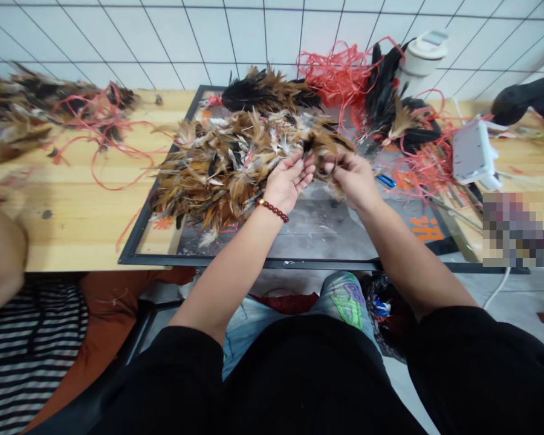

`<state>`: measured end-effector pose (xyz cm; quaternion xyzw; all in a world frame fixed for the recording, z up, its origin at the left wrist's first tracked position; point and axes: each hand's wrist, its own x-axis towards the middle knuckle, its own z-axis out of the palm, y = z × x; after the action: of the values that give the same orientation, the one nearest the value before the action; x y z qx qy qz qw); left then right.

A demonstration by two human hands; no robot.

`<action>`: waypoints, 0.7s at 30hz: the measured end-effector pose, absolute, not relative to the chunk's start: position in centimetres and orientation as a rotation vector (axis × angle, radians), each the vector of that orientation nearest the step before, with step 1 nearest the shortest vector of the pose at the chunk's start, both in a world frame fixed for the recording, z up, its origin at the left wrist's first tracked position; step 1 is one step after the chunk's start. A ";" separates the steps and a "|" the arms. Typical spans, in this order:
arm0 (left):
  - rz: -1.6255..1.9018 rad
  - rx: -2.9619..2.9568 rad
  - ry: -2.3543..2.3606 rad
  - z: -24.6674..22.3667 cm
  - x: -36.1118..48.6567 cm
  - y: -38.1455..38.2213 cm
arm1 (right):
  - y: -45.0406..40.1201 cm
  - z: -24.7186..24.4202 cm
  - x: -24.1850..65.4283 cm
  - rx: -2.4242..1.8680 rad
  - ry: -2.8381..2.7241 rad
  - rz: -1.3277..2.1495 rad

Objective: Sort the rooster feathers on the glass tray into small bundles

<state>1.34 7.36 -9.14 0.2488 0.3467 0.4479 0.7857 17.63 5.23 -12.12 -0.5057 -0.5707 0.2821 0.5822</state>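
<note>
A large heap of brown and white feathers (217, 169) lies on a black-framed glass panel (317, 235). At the heap's right edge is my left hand (290, 181), palm up with its fingers curled, a red bead bracelet (274, 210) on the wrist; what its fingertips hold, if anything, is too small to name. Close beside it, my right hand (351, 175) pinches some brown feathers (329, 145) between thumb and fingers. Black and brown feathers (267, 90) lie behind the heap.
Red string (340, 75) is tangled at the back, near a white container (419, 60). On the right stand a white box (474, 151) and cables; blue scissors handles (386, 180) lie nearer. More feathers (13, 115) are at left, where another person's arm (0, 254) shows.
</note>
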 end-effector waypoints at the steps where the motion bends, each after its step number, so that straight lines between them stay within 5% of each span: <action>1: 0.949 0.535 0.741 -9.1 1.4 7.2 | 4.9 -11.8 17.1 -1.152 -1.330 0.715; 21: 0.786 0.897 0.646 -9.4 1.9 6.1 | 3.8 -10.6 16.1 -1.246 -1.376 0.290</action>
<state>1.90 6.13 -9.36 0.4151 0.2987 0.3636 0.7786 16.09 3.81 -10.55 -0.5353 -0.5913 0.1245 0.5902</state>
